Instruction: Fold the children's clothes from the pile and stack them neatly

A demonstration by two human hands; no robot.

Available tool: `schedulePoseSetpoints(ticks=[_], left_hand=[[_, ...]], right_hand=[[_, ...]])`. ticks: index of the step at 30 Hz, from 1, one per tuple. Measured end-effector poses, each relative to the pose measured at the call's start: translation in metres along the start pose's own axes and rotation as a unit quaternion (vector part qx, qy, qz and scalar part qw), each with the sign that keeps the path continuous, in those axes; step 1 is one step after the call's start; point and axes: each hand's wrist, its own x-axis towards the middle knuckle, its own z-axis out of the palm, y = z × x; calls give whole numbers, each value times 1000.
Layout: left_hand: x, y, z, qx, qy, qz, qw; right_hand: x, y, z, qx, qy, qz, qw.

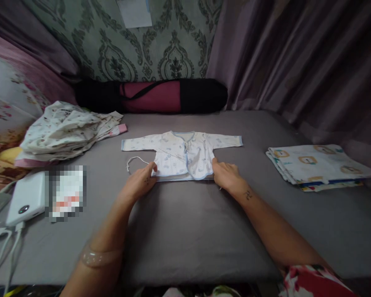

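A small white baby shirt (173, 154) with blue trim and a faint blue print lies spread on the grey sheet, its sleeves stretched out to both sides. At its lower left corner, the fingers of my left hand (143, 178) are closed on the hem. My right hand (227, 175) grips the lower right side edge in the same way. A thin white tie string (136, 157) curls out on the sheet beside my left hand. The front panels overlap near the middle, with a small tie at the neckline.
Crumpled printed clothes (68, 130) lie at the left, near a white power bank (27, 198) with cables and a blurred packet (68, 192). Folded printed cloths (321, 163) rest at the right. A black and maroon long bag (151, 95) lies along the wall.
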Motion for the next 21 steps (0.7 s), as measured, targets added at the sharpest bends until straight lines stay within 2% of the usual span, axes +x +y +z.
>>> schedulePoseSetpoints(ticks=[3,7,10,13,16,18,21], left_hand=[[1,-5,-3,-7,-18,5,1000],[1,-11,-12,-67,-72,31,995],[5,-7,-22,-63,-69,18,995],[21,12,-31,-48,-40,40,997],[52,38,-34,-104,5,82,991],[77,54,-26,-158,44,72,984],[110,67,-6,-224,105,12,969]], right_hand=[[-3,4,-3,-13,-11,-12,1000],[-15,22,-17,1,-38,-75,996],[-12,33,-27,67,-7,-102,993],[14,28,-32,149,79,-134,977],[58,8,-32,214,163,-160,950],[85,-8,-29,241,167,-133,946],[112,-26,-23,249,144,-90,953]])
